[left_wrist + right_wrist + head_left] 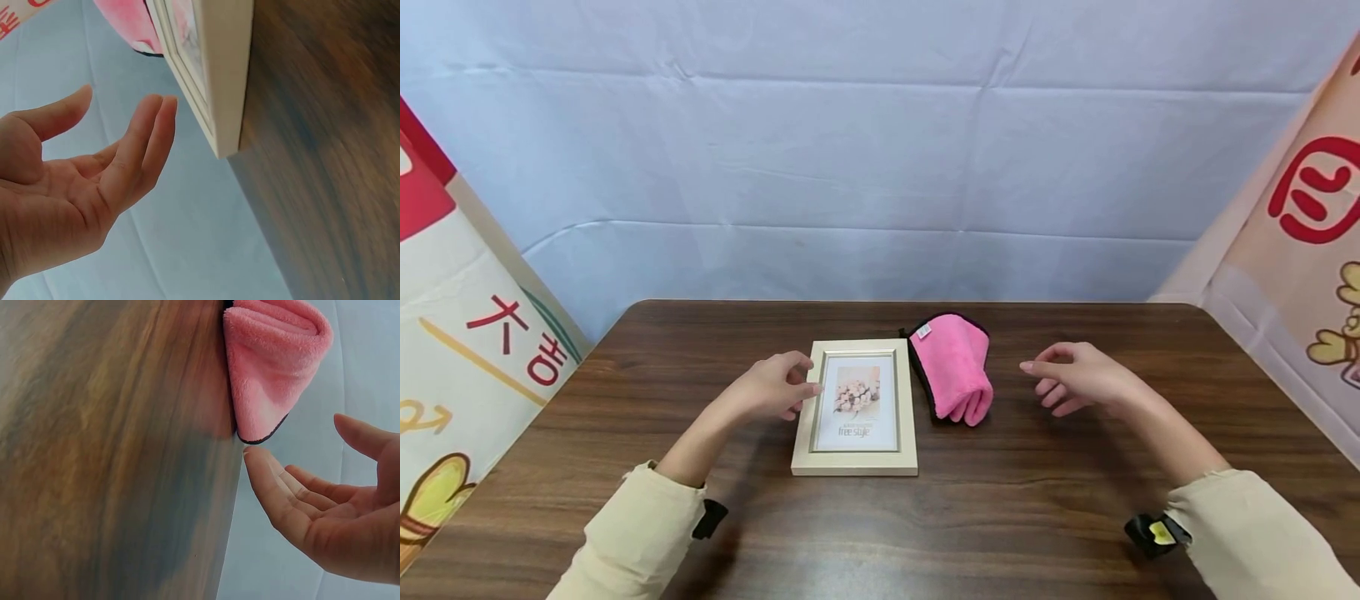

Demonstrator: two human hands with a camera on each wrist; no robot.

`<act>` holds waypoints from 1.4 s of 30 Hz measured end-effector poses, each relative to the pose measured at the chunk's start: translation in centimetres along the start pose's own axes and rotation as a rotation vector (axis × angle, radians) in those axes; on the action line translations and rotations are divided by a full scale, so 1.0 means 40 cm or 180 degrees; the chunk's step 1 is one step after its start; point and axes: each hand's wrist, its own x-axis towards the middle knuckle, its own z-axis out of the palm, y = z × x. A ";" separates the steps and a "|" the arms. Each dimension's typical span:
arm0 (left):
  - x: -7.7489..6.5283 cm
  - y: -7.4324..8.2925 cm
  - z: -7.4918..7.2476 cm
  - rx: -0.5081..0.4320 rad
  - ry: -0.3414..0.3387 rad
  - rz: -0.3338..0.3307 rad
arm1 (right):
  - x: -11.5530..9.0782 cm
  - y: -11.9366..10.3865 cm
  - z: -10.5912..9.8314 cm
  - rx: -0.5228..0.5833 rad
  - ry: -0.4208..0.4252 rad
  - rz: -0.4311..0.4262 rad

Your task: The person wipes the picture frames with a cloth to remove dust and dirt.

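A cream picture frame (pixel 907 417) with a flower print lies flat on the table. Right beside it sits a folded pink cloth (pixel 951 362) with black edging and a small white tag. At the picture frame's left edge my left hand (pixel 771 386) hovers with loosely bent fingers; the left wrist view shows a gap between its fingertips (pixel 167 106) and the frame's side (pixel 228 81). My right hand (pixel 1082 379) hangs over the table to the right of the cloth, apart from it and holding nothing. In the right wrist view, the cloth (pixel 272 369) appears beyond its fingers.
The dark wood-grain table (pixel 1000 517) runs to a back edge near a pale blue cloth backdrop (pixel 850 167). Printed hangings stand at the left (pixel 475 333) and right (pixel 1292 292). Black straps circle both wrists by the beige sleeves (pixel 632 533).
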 end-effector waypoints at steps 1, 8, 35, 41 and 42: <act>0.001 0.004 0.002 0.0014 0.0004 0.0019 | 0.000 0.002 -0.001 0.0003 -0.0007 0.0003; 0.015 0.038 0.025 -0.0010 0.0024 0.0119 | 0.000 0.015 -0.006 0.0028 -0.0057 0.0005; 0.077 0.197 0.153 -0.0076 -0.0216 0.0303 | -0.012 0.033 -0.013 0.0063 -0.0174 -0.0033; 0.091 0.225 0.169 0.0071 -0.0206 0.0290 | -0.014 0.037 -0.021 0.0066 -0.0149 -0.0032; 0.095 0.231 0.172 0.0067 -0.0202 0.0295 | -0.014 0.037 -0.022 0.0065 -0.0146 -0.0028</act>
